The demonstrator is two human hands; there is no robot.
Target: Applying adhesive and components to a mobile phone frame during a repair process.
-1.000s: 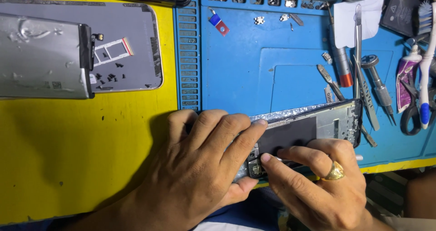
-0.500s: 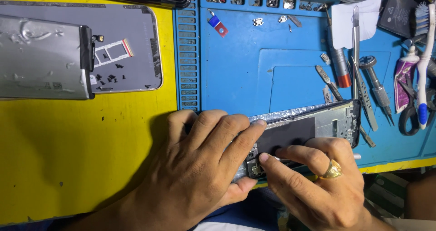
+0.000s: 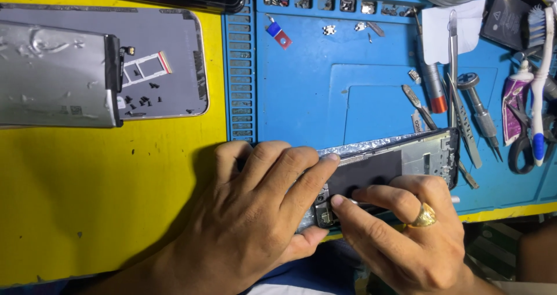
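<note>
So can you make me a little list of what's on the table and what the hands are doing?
left hand: lies flat over one end of the open phone, holding it down
right hand: wears a gold ring; fingertips pinch at the phone's near edge
mat: blue, under the phone
tools: tweezers, screwdriver, toothbrush, at the right
back cover: grey, on the yellow table, with tiny black screws on it
battery: silver, overlapping the back cover's left part
</note>
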